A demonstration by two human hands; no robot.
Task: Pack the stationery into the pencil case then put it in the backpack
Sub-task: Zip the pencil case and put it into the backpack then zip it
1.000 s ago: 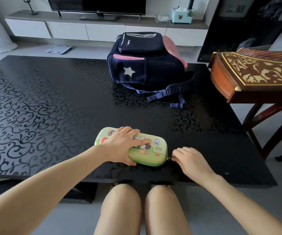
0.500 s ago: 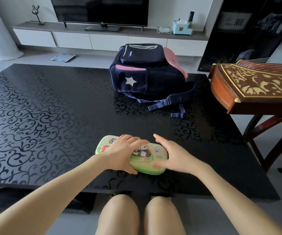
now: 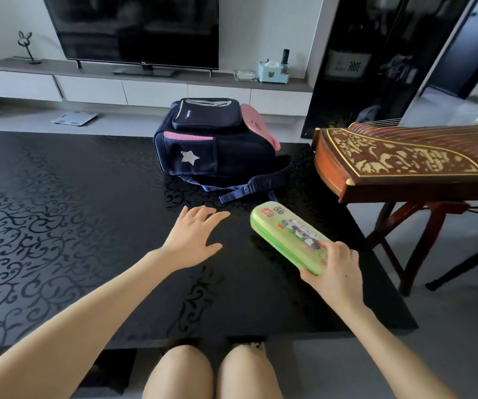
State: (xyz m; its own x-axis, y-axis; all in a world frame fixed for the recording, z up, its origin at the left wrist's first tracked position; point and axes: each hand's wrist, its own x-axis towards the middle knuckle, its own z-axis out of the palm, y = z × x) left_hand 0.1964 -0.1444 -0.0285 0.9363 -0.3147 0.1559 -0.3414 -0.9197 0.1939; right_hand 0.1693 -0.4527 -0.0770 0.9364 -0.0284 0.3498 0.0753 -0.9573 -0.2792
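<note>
my left hand has come off the pencil case and now reaches forward over the black table, fingers spread and holding nothing, pointed toward the backpack. half a second ago both hands were pressed on the case near the table's front edge; now only my right hand has it, clamped on the near end, and the pencil case is lifted and angled with its far end aimed at the backpack's straps. it looks zipped shut, so i judge the packing part done and the carry to the bag begun; my free hand is probably going for the bag's opening.

the backpack sits at the far side of the table, lying closed as far as i can see, and i cannot make out the main zipper from here. to the right, the wooden zither runs out of view. my right palm hides the case's zipper pull.
</note>
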